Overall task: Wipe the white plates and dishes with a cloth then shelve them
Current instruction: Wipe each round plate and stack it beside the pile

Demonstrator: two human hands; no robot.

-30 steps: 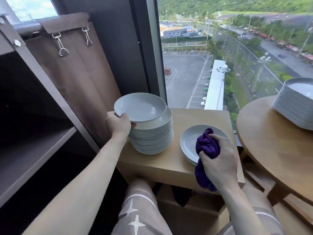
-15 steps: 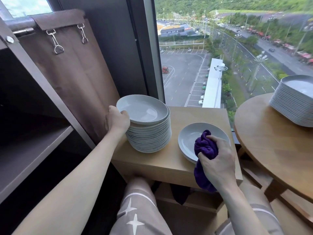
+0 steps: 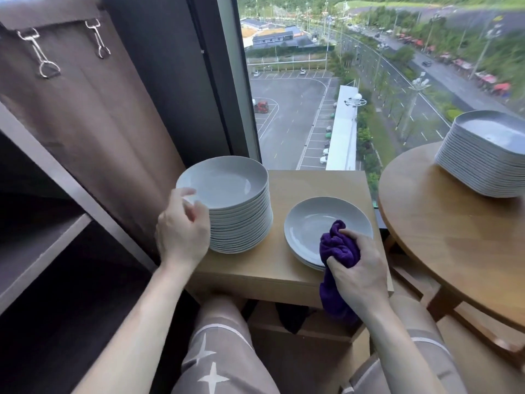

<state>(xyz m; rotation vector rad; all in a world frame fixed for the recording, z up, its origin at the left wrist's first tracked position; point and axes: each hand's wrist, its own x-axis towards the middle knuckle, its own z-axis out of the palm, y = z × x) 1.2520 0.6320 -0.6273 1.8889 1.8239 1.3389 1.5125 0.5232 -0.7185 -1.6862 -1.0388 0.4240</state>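
Observation:
A tall stack of round white plates (image 3: 235,200) stands on the left of a small wooden side table (image 3: 272,268). My left hand (image 3: 181,231) hovers just off the stack's left side, fingers loosely curled and holding nothing. To the right lie a few more white plates (image 3: 312,226) in a low pile. My right hand (image 3: 358,271) grips a bunched purple cloth (image 3: 338,248) at the near right rim of that low pile. A second tall stack of squarish white dishes (image 3: 485,157) sits on the round table.
An open dark shelf unit (image 3: 42,240) stands at the left, with a brown curtain (image 3: 93,118) behind it. The round wooden table (image 3: 454,231) is at the right. A window lies straight ahead. My knees are under the side table's near edge.
The top plate, held tilted above the stack a second ago, now lies flat on it. My left hand has let go and drawn back slightly. The right hand stayed put.

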